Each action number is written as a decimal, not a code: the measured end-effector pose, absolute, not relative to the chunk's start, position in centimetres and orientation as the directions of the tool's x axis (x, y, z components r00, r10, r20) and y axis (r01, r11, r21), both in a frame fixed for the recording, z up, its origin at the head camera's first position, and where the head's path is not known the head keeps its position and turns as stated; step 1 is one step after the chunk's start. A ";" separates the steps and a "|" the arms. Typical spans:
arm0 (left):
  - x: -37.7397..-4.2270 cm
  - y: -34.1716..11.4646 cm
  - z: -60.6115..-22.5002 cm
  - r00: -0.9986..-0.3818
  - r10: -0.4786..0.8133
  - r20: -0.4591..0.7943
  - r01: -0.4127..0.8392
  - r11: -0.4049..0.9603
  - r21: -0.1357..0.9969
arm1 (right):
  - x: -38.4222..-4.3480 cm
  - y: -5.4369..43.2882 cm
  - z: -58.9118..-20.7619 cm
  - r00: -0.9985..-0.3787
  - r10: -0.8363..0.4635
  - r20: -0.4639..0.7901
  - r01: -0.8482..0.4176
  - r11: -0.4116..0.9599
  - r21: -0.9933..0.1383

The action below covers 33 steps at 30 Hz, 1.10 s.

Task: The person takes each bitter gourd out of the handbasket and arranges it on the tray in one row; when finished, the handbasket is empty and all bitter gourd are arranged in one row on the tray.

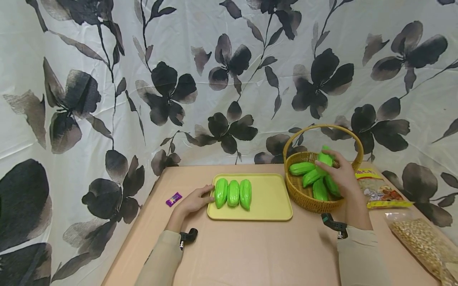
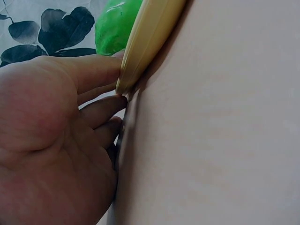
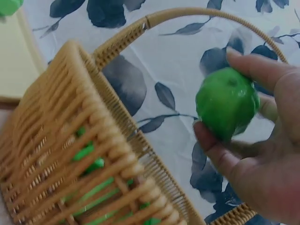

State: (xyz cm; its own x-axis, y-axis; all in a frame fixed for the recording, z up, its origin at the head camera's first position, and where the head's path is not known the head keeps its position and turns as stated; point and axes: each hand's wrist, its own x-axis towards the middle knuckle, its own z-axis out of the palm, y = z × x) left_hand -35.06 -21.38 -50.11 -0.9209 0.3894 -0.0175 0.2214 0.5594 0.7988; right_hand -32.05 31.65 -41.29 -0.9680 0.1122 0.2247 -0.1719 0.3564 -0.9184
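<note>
My right hand (image 1: 338, 171) grips a glossy green ridged cucumber-like vegetable (image 1: 325, 159) above the wicker basket (image 1: 315, 205). In the right wrist view, thumb and fingers close around this vegetable (image 3: 226, 101) from the sides, its rounded end facing the camera. Several more of the same kind (image 1: 302, 168) lie in the basket. On the yellow tray (image 1: 270, 196), three of them (image 1: 233, 193) stand side by side near its left end. My left hand (image 1: 193, 201) holds the tray's left rim; in the left wrist view, one digit reaches over the rim (image 2: 150, 42) and other fingertips are right beneath it.
A small purple wrapped sweet (image 1: 173, 199) lies left of the tray. Right of the basket are a yellow printed food bag (image 1: 381, 188) and a clear bag of pale kernels (image 1: 418, 242). The basket's tall handle (image 1: 322, 126) arches over it. Floral cloth (image 1: 229, 99) hangs behind the table (image 1: 264, 254).
</note>
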 end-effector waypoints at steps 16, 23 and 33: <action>-35.0 -21.4 -50.1 -0.918 0.397 -0.012 0.237 0.571 0.786 | -31.0 29.6 -39.5 -0.935 0.013 0.355 -0.325 0.370 -0.870; -35.1 -21.4 -50.2 -0.921 0.390 -0.016 0.231 0.576 0.784 | -31.1 28.1 -39.4 -0.913 0.010 0.407 -0.384 0.316 -0.868; -35.2 -21.5 -50.4 -0.921 0.390 -0.012 0.229 0.564 0.794 | -31.2 27.2 -39.0 -0.892 0.028 0.452 -0.441 0.175 -0.880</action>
State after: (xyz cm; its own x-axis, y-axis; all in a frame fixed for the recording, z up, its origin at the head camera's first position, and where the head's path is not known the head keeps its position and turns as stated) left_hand -35.22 -21.45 -50.40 -0.9207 0.3902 -0.0119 0.2287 0.5638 0.7936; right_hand -31.17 27.24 -39.03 -0.8916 0.0284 0.4520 -0.4408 0.1749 -0.8804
